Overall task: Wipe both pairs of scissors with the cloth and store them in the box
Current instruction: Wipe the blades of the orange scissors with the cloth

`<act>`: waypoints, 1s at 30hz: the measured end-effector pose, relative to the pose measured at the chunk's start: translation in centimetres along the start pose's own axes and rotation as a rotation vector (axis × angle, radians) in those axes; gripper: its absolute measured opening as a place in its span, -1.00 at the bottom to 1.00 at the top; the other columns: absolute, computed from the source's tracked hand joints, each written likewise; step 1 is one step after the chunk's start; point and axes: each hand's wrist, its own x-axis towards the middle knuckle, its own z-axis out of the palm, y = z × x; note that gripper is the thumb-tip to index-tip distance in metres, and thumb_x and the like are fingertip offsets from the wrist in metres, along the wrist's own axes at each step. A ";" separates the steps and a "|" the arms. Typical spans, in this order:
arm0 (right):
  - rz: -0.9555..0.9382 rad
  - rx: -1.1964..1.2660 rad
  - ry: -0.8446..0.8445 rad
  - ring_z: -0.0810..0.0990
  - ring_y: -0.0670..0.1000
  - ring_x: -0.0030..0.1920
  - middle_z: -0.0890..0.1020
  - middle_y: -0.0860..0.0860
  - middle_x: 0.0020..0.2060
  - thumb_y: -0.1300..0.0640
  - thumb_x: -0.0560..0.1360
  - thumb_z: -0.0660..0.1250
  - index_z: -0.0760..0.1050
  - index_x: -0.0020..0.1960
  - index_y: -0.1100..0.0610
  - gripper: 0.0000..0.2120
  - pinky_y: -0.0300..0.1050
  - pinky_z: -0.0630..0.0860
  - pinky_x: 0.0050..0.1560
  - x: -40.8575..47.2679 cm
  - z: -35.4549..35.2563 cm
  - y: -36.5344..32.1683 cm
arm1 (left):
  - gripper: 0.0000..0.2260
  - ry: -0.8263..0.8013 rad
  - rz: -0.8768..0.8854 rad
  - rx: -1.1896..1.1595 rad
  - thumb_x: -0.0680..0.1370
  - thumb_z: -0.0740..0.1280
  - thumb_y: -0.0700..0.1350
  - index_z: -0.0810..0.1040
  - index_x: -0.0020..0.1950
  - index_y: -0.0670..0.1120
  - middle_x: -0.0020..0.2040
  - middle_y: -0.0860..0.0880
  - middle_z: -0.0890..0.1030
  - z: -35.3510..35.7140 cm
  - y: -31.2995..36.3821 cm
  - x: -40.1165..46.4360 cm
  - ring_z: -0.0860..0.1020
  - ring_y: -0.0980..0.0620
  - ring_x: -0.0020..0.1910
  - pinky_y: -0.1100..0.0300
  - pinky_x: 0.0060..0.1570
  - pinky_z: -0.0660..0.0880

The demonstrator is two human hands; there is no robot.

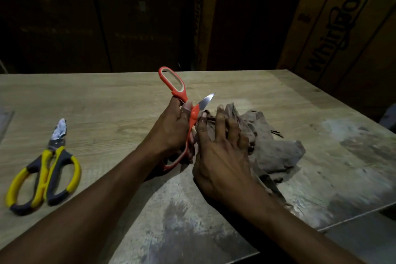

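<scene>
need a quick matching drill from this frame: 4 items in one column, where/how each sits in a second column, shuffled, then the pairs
Items
1. orange scissors
2. yellow-and-grey scissors
3. cloth
4. cardboard box with printed lettering

States
A. lying shut on the table, far left, untouched
B. standing behind the table's right far corner
C. gripped in the left hand, blades open, one tip pointing up and right
D. crumpled on the table, the right hand resting on it

Pairs: 1-C, 2-A, 3-D, 4-B
</scene>
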 end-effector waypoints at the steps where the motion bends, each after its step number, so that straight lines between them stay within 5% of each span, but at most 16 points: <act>1: 0.002 0.000 -0.013 -0.44 0.22 0.61 -0.47 0.06 0.60 0.02 0.60 0.21 -0.34 0.66 -0.10 -0.13 0.29 -0.31 0.55 -0.3 0.0 -0.1 | -0.74 -0.005 -0.002 -0.002 0.73 0.05 0.21 0.36 0.19 0.07 -0.30 -0.08 0.60 -0.1 0.1 -0.2 0.59 0.00 -0.48 0.12 -0.43 0.54; 5: -0.020 0.033 -0.044 -0.39 0.20 0.61 -0.38 0.02 0.62 0.03 0.59 0.18 -0.11 0.65 -0.20 -0.26 0.30 -0.28 0.56 -1.1 -0.2 0.1 | -0.72 0.004 -0.061 -0.045 0.73 0.04 0.20 0.35 0.21 0.04 -0.22 -0.16 0.60 0.1 0.5 -0.4 0.61 -0.11 -0.41 0.04 -0.40 0.57; 8: -0.015 0.012 0.053 -0.19 0.26 0.58 -0.16 0.13 0.63 -0.08 0.56 0.21 0.03 0.64 -0.10 -0.29 0.34 -0.10 0.55 -0.4 -0.3 -0.7 | -0.70 0.071 -0.032 0.052 0.73 0.05 0.23 0.43 0.14 0.06 -0.01 -0.06 0.63 0.4 0.3 0.4 0.64 -0.05 -0.08 -0.02 -0.09 0.56; 11: 0.024 -0.005 0.097 -0.07 0.30 0.57 -0.02 0.17 0.60 -0.11 0.55 0.22 0.04 0.65 -0.04 -0.27 0.30 -0.04 0.53 0.2 0.5 -1.4 | -0.62 0.078 -0.043 0.027 0.65 0.06 0.35 0.45 0.10 0.09 -0.01 -0.06 0.62 0.3 0.5 0.1 0.64 -0.10 -0.02 -0.20 0.08 0.61; 15: 0.106 0.020 0.094 -0.16 0.28 0.61 0.07 0.18 0.58 -0.12 0.54 0.08 0.00 0.66 -0.04 -0.29 0.30 -0.03 0.54 1.7 0.4 -0.4 | -0.72 0.038 -0.076 0.011 0.74 0.04 0.20 0.39 0.14 0.04 -0.15 -0.18 0.61 0.0 0.7 -0.6 0.61 -0.08 -0.32 0.00 -0.34 0.65; 17: 0.074 -0.030 0.084 -0.18 0.28 0.62 0.07 0.18 0.59 -0.07 0.46 -0.05 0.00 0.66 -0.07 -0.24 0.28 -0.09 0.53 0.5 0.4 0.0 | -0.73 0.041 -0.080 0.002 0.74 0.05 0.19 0.38 0.12 0.03 -0.16 -0.22 0.61 0.0 0.8 -0.8 0.61 -0.15 -0.34 -0.16 -0.31 0.64; 19: 0.029 -0.060 0.034 -0.07 0.26 0.58 0.07 0.13 0.59 -0.02 0.46 0.09 0.01 0.65 -0.13 -0.25 0.24 -0.12 0.47 -1.3 0.4 0.2 | -0.71 0.052 -0.060 0.023 0.72 0.07 0.22 0.38 0.12 0.02 -0.15 -0.21 0.64 0.0 0.9 -0.7 0.62 -0.19 -0.33 -0.24 -0.27 0.64; 22: 0.011 -0.013 -0.012 0.10 0.26 0.48 0.14 0.05 0.54 -0.02 0.48 0.14 0.14 0.58 -0.20 -0.33 0.28 0.01 0.43 -1.2 0.4 0.1 | -0.68 0.057 -0.042 0.070 0.71 0.06 0.24 0.40 0.14 0.02 -0.12 -0.16 0.64 0.5 1.0 -0.4 0.65 -0.13 -0.26 -0.16 -0.24 0.63; 25: 0.057 0.090 0.109 0.22 0.17 0.39 0.35 -0.08 0.44 -0.10 0.51 0.02 0.40 0.44 -0.18 -0.48 0.23 0.21 0.41 -0.4 0.3 -0.1 | -0.68 0.068 -0.034 0.104 0.74 0.04 0.20 0.45 0.13 0.01 -0.08 -0.06 0.65 0.7 0.6 -0.3 0.67 -0.07 -0.14 -0.06 -0.15 0.60; 28: 0.103 0.189 0.376 0.37 0.01 0.16 0.63 -0.23 0.08 -0.09 0.54 0.24 0.65 0.14 -0.12 -0.72 0.10 0.48 0.19 -0.2 1.1 1.4 | -0.66 0.052 -0.054 0.069 0.75 0.04 0.19 0.45 0.13 -0.02 -0.14 -0.12 0.66 0.3 0.4 -0.3 0.67 -0.11 -0.28 -0.15 -0.21 0.67; 30: 0.113 0.384 0.451 0.51 -0.03 0.09 0.67 -0.24 -0.08 -0.09 0.53 0.37 0.66 0.09 -0.15 -0.83 0.06 0.61 0.03 0.6 1.6 2.8 | -0.67 0.034 -0.073 0.026 0.75 0.03 0.16 0.42 0.18 -0.05 -0.15 -0.16 0.65 0.1 0.5 -0.3 0.64 -0.12 -0.37 -0.04 -0.36 0.64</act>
